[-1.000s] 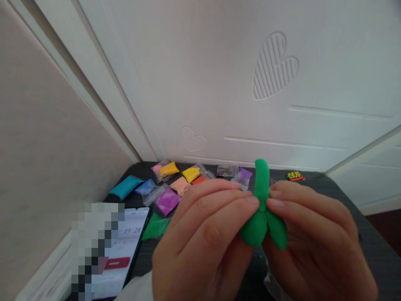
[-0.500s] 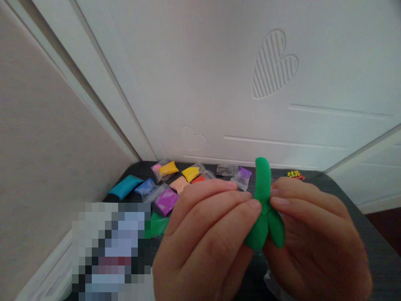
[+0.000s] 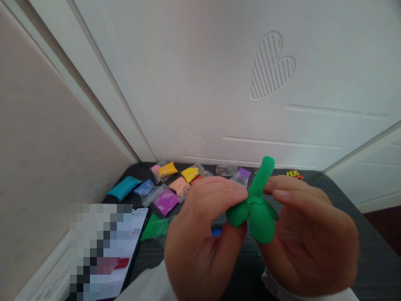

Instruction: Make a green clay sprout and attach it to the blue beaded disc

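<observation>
Head view shows the green clay-like piece (image 3: 256,201) held up above the dark table (image 3: 376,271), its stalk (image 3: 262,177) upward and tilted toward the right hand (image 3: 316,238), rounded lobes (image 3: 262,225) below. The left hand (image 3: 200,242) pinches one lobe between fingers and thumb; the right curls close around the other side, though how firmly it presses I cannot tell. Light, even pressure near the joint should best spare the lobes from dents.

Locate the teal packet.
In the head view, the teal packet lies at the left edge of the table, left of the blue packet and beyond the phone.
</observation>
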`<action>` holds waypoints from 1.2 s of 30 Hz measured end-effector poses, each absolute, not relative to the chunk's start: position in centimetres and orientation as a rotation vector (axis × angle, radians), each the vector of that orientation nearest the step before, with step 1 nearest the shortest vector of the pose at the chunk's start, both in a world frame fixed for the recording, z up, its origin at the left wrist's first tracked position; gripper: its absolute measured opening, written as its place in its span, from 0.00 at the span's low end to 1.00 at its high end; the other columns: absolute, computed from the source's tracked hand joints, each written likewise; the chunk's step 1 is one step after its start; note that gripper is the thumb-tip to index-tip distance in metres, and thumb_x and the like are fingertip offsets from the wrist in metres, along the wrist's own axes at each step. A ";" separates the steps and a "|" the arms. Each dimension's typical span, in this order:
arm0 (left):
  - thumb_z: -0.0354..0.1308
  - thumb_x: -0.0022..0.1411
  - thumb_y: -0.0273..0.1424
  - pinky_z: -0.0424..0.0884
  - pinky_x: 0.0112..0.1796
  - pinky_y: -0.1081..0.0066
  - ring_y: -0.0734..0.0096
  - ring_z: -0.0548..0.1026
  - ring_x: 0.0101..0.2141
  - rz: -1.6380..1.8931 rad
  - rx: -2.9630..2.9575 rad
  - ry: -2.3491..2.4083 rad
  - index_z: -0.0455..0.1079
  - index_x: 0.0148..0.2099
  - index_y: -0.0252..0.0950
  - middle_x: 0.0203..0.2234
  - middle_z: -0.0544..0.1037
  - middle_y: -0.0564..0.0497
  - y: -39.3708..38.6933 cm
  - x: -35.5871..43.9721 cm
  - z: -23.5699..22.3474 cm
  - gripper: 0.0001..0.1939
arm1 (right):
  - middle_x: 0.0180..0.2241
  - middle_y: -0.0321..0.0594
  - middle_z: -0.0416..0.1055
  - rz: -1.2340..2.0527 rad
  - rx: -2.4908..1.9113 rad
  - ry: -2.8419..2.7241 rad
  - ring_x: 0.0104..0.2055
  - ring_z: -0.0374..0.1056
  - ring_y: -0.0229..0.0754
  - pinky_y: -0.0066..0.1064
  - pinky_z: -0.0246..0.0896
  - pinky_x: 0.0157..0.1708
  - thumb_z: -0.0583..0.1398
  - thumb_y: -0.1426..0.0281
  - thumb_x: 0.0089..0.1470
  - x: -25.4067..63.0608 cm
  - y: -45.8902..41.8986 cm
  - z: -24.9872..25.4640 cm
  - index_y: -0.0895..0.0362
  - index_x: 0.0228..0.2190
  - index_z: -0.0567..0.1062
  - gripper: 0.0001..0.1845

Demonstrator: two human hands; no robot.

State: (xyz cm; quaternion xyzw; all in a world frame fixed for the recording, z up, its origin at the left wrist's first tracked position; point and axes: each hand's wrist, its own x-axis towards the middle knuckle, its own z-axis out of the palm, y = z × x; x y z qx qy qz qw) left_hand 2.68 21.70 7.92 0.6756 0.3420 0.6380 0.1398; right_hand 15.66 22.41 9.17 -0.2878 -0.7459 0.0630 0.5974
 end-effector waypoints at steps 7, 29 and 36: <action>0.56 0.49 0.18 0.71 0.41 0.72 0.73 0.70 0.40 1.758 1.616 0.924 0.65 0.42 0.41 0.38 0.72 0.54 21.8 4.0 7.1 0.19 | 0.35 0.41 0.66 -0.002 -0.745 -1.798 0.39 0.63 0.38 0.33 0.60 0.38 0.60 0.83 0.38 15.8 22.5 9.7 0.62 0.36 0.66 0.19; 0.57 0.44 0.16 0.66 0.46 0.69 0.70 0.69 0.41 1.722 2.300 1.016 0.65 0.42 0.33 0.37 0.73 0.50 22.0 2.3 9.1 0.21 | 0.36 0.40 0.67 0.024 -0.724 -1.845 0.40 0.64 0.40 0.35 0.61 0.39 0.59 0.84 0.39 16.5 22.7 9.4 0.59 0.40 0.65 0.23; 0.57 0.43 0.16 0.68 0.43 0.67 0.68 0.70 0.40 1.709 2.326 1.065 0.65 0.42 0.35 0.36 0.74 0.51 22.1 2.4 9.2 0.21 | 0.34 0.39 0.68 0.006 -0.706 -1.788 0.39 0.65 0.40 0.36 0.62 0.38 0.59 0.82 0.39 16.3 22.8 9.4 0.57 0.37 0.66 0.20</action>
